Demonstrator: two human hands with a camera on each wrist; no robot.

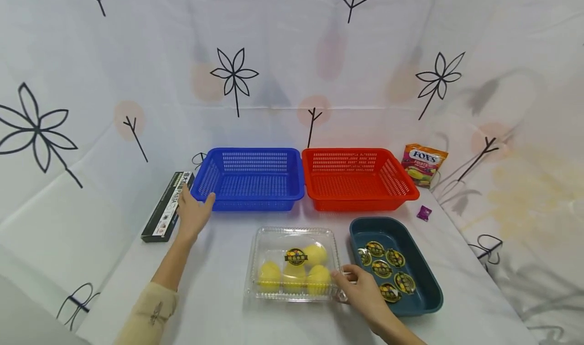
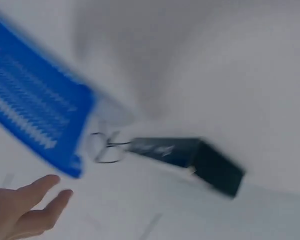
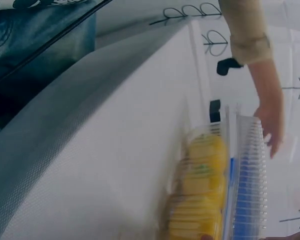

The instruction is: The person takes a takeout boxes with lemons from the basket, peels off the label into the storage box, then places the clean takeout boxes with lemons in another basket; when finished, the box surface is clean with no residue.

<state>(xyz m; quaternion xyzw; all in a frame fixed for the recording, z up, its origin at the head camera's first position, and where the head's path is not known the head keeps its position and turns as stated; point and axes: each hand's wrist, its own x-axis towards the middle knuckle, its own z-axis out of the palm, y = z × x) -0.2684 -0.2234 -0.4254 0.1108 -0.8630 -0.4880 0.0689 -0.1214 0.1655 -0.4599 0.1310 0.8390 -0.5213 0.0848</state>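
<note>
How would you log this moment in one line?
left grip: open, near blue basket; right grip: holds clear box at right edge; box: yellow round items inside; teal tray: round stickers inside

Clear plastic box, yellow fruit inside, left hand beyond

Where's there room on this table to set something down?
Bare table lies between the left forearm and clear box, plus a thin strip between box and blue basket. Crowded right of the box, with the right hand and teal tray close.

Blue basket, red basket, tray, container, pasta box, packet — all rest on a white table.
</note>
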